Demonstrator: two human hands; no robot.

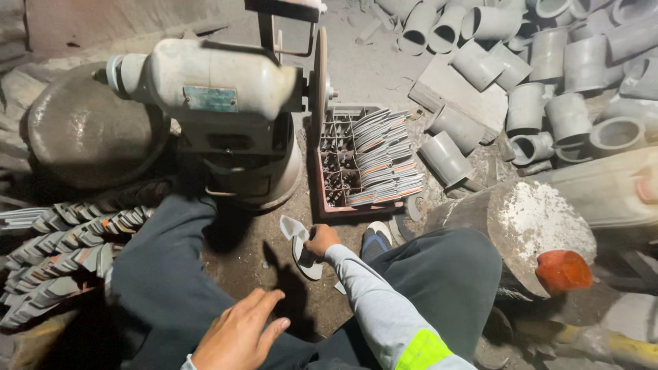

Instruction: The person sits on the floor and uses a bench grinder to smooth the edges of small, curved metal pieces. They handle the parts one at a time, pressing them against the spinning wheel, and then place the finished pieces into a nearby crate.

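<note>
My right hand [321, 240] reaches down between my knees and grips a flat, pale grey curved piece [299, 244] just above the dirt floor. My left hand [239, 333] rests with spread fingers on my left thigh and holds nothing. In front of me stands a dusty bench grinder [216, 85] with its thin disc [320, 82] edge-on. A reddish crate [327, 205] to the right of the disc holds rows of stacked flat grey pieces [384, 157].
More stacked grey pieces [62, 253] lie at my left. Several grey pipe fittings [548, 75] are heaped at the upper right. A round log stump [528, 226] with an orange lump [563, 270] stands by my right knee. A dark round drum [89, 130] sits at far left.
</note>
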